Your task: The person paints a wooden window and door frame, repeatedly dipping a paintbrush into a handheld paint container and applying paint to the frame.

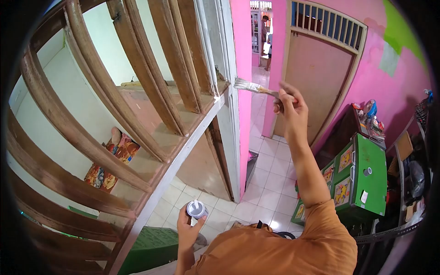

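Observation:
My right hand point(292, 103), at the end of an outstretched arm, grips the handle of a paintbrush point(259, 88). Its whitened bristles touch or nearly touch the edge of a white-painted door frame post point(232, 114). Low in the view, my left hand point(187, 229) is wrapped round a small paint can point(196, 209) with pale grey-white paint inside and a white streak on its rim. Left of the post, brown wooden slats point(151, 68) stand in a frame whose lower rail point(176, 167) is partly white.
A green drawer cabinet point(370, 178) stands at the right beside a cluttered metal shelf point(415, 183). A closed brown door point(318, 78) is set in the pink wall. Another green box point(151, 250) sits below left. People point(267, 39) are far off through the doorway, above the tiled floor point(263, 192).

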{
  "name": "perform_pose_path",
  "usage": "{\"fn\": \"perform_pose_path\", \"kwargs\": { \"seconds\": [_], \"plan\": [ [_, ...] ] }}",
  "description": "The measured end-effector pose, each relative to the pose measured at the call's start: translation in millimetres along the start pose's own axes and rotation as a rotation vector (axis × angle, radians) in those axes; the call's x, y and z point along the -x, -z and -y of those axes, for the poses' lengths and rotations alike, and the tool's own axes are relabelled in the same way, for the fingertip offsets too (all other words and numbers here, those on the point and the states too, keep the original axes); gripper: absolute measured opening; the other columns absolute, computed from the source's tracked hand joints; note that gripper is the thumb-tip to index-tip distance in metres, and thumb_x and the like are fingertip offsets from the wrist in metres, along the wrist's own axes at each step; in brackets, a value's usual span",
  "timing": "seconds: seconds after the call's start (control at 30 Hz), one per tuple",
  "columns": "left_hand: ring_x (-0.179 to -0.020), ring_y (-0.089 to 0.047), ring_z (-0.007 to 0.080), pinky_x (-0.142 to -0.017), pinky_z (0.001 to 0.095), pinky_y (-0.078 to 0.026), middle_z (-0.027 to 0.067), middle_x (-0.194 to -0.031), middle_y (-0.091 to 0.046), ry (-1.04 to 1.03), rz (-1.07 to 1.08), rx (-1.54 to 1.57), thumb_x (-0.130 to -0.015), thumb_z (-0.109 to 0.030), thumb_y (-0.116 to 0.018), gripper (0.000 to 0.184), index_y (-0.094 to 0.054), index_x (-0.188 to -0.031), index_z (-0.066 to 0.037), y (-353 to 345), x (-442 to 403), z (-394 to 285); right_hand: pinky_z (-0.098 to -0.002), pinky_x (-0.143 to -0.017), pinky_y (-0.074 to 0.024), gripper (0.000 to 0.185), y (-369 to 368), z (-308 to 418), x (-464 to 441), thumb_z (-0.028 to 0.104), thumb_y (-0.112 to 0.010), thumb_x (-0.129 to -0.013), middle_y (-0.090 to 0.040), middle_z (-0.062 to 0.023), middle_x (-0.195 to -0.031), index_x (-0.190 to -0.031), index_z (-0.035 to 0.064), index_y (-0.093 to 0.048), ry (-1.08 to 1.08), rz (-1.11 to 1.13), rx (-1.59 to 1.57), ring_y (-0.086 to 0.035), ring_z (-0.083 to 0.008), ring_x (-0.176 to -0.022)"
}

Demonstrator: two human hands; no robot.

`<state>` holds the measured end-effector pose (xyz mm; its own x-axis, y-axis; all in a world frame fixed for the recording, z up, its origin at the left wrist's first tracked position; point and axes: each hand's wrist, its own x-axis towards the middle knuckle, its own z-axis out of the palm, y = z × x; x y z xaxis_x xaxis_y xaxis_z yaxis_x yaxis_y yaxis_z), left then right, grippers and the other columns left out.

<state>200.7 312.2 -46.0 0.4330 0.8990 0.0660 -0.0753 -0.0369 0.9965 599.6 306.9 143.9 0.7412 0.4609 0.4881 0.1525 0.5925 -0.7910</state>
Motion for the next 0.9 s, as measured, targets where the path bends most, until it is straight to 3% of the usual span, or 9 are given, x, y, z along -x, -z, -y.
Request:
{"fn": "perform_pose_path", "kwargs": {
  "seconds": [0.03, 0.17, 0.53, 0.77, 0.83, 0.9],
  "plan": [
    [-0.12, -0.061, 0.0203, -0.107, 0.0347, -0.047, 0.0134, -0.129, -0.061, 0.002, -0.002, -0.004, -0.084, 0.004, -0.08, 0.064, -0.048, -0.14, 0.006, -1, 0, 1, -0.0267, -0.062, -0.0463, 0.027, 3, -5, 2, 0.018, -0.067, -0.103, -0.066, -0.0054, -0.083, -0.118, -0.0044, -0.066, -0.099, 0.001, -0.042, -0.06, -0.0121, -0.067],
    [-0.12, -0.061, 0.0202, -0.107, 0.035, -0.048, 0.013, -0.128, -0.061, -0.006, 0.002, 0.004, -0.084, 0.005, -0.08, 0.064, -0.048, -0.14, 0.006, -3, -1, 4, -0.0283, -0.063, -0.0478, 0.028, 2, -21, 18, 0.018, -0.069, -0.103, -0.067, -0.0064, -0.084, -0.118, -0.0054, -0.066, -0.103, -0.008, -0.107, -0.063, -0.0135, -0.069],
    [-0.12, -0.06, 0.0186, -0.106, 0.0335, -0.047, 0.0122, -0.129, -0.06, 0.033, -0.034, -0.009, -0.084, 0.004, -0.081, 0.066, -0.048, -0.141, 0.006, -5, 5, 0, -0.0297, -0.065, -0.0564, 0.022, -9, -21, 47, 0.009, -0.071, -0.1, -0.071, -0.0118, -0.085, -0.114, -0.0071, -0.065, 0.125, -0.004, 0.037, -0.07, -0.0161, -0.073],
    [-0.12, -0.06, 0.019, -0.107, 0.0336, -0.047, 0.0126, -0.129, -0.06, 0.036, -0.024, 0.005, -0.083, 0.004, -0.082, 0.067, -0.048, -0.141, 0.007, -5, 5, 7, -0.0264, -0.064, -0.056, 0.017, -20, -31, 65, 0.005, -0.075, -0.095, -0.073, -0.012, -0.087, -0.106, -0.0061, -0.069, 0.389, 0.086, 0.241, -0.073, -0.0156, -0.068],
    [-0.12, -0.06, 0.019, -0.107, 0.0336, -0.047, 0.0126, -0.129, -0.06, 0.031, -0.016, 0.003, -0.084, 0.004, -0.082, 0.067, -0.048, -0.141, 0.007, -6, 5, 6, -0.0256, -0.064, -0.0549, 0.015, -22, -35, 65, 0.004, -0.076, -0.094, -0.074, -0.0119, -0.088, -0.105, -0.0048, -0.07, 0.374, 0.076, 0.234, -0.073, -0.0144, -0.072],
    [-0.121, -0.06, 0.019, -0.107, 0.0336, -0.047, 0.0123, -0.129, -0.06, 0.043, -0.026, -0.019, -0.084, 0.003, -0.082, 0.067, -0.048, -0.141, 0.006, -8, 5, 3, -0.026, -0.065, -0.0541, 0.016, -23, -38, 63, 0.004, -0.077, -0.093, -0.073, -0.0116, -0.088, -0.106, -0.0037, -0.07, 0.499, 0.052, 0.39, -0.071, -0.0142, -0.075]
  ]
}}
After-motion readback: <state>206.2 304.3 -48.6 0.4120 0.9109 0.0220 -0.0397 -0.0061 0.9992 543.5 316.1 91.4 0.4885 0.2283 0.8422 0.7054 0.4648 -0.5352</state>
